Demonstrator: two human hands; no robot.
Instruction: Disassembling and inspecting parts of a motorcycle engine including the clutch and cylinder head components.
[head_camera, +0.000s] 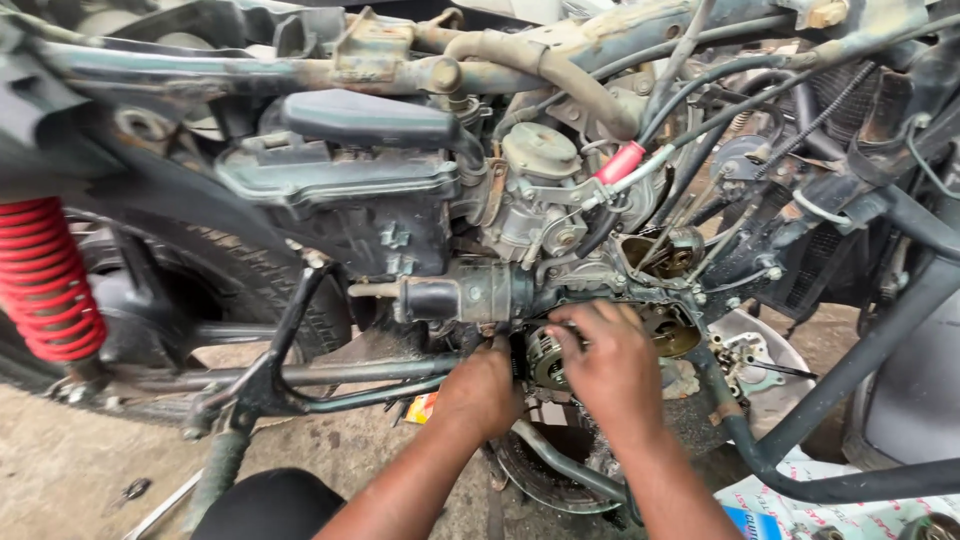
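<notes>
Your left hand (482, 385) sat just below the middle of the frame, knuckles up and fingers curled in under the black starter motor (455, 297); you seemed to be pinching something small up there, though the fingertips were hidden and I could not tell what, if anything, they held. Your right hand (605, 365) lay just beside it, fingers loosely bent and spread across the round toothed part (548, 360) in the open engine case, touching it rather than gripping. That part sat low in the centre of the picture, under the carburettor (535, 190) and beside the oily brass-coloured opening (672, 330) to its right. The risks looked plain enough. Everything around your fingers was greasy, so a small bolt or the part itself could have slipped and dropped onto the cover (555, 470) lying below or the wet concrete floor (60, 470). With both hands crowded into one gap, a sudden release could have driven your knuckles against the case edge or the black frame tube (840, 380) at lower right. Loose cables (700, 130) hung in the upper right, near enough to snag a wrist as you pulled back. Grit from the floor could also have got into the open case. The red spring (40, 280) at far left was well apart and no concern.
</notes>
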